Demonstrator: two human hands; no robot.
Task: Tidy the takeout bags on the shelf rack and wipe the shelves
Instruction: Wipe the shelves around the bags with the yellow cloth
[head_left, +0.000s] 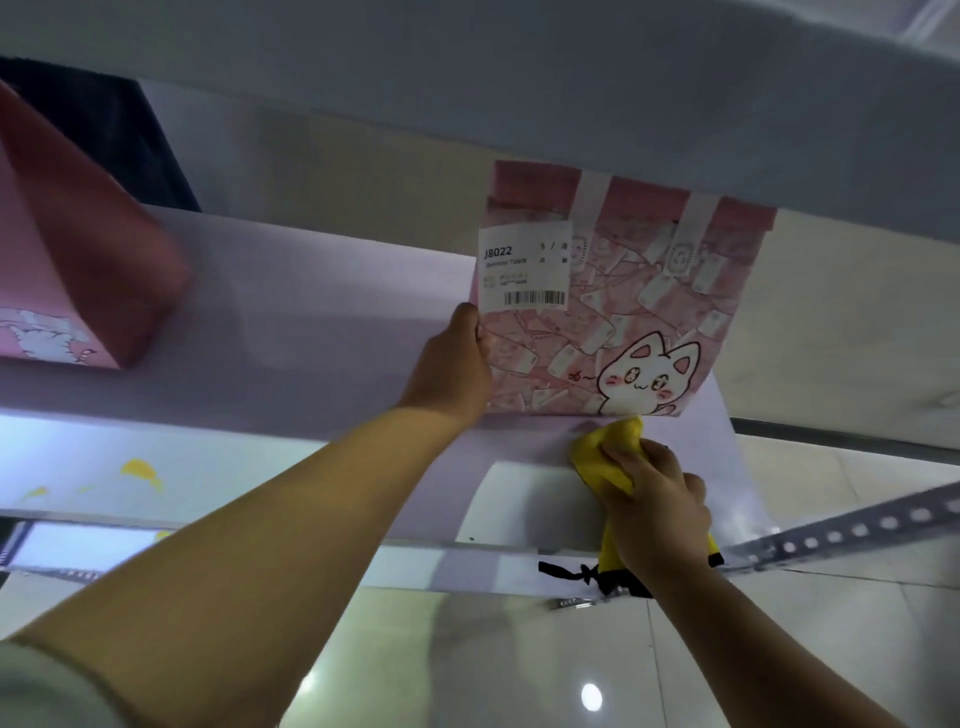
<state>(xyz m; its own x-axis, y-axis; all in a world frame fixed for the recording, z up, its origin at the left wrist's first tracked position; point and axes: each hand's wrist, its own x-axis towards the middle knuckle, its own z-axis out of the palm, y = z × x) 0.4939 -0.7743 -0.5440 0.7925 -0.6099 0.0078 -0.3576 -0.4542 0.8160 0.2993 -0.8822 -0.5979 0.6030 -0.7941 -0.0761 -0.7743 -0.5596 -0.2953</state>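
A pink takeout bag (649, 312) with a white cat drawing and a barcode label stands upright on the pale shelf (311, 322), toward its right end. My left hand (457, 358) grips the bag's left edge. My right hand (657, 499) holds a bunched yellow cloth (613, 452) against the shelf's front part, just below the bag. A second pink bag (78, 270) sits at the far left of the same shelf, partly cut off by the frame.
The shelf above (467, 78) overhangs the bag tops. A perforated metal rail (857, 530) runs along the rack's right side. A lower shelf (88, 467) with yellow marks lies at left. Glossy floor tiles (519, 665) show below.
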